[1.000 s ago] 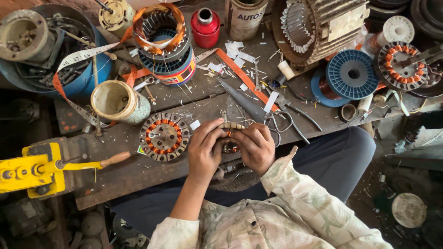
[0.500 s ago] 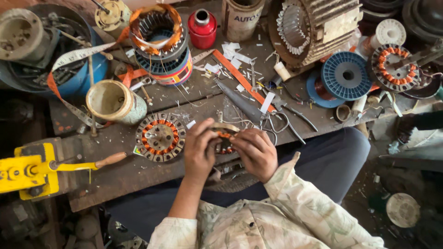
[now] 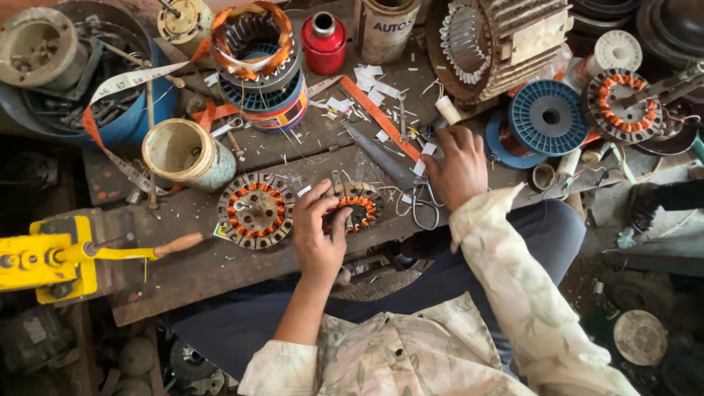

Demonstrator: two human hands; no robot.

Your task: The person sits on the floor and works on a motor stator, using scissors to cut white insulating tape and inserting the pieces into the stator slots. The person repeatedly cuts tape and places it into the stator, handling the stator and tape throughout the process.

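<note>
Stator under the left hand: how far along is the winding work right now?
Done: a second stator beside it lies fully wound with copper coils. In hand: the left hand holds the stator, coils showing around it; the right hand reaches by the scissors. Left: cannot tell which slots remain.

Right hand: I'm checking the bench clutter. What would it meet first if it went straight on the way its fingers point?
Probably the small white cylinder just beyond the right hand, then the big ribbed motor housing; depth is unclear.

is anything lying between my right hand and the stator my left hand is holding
Yes. The scissors lie on the bench between the right hand and the stator under the left hand, with a dark metal blade and paper scraps just above them.
</note>
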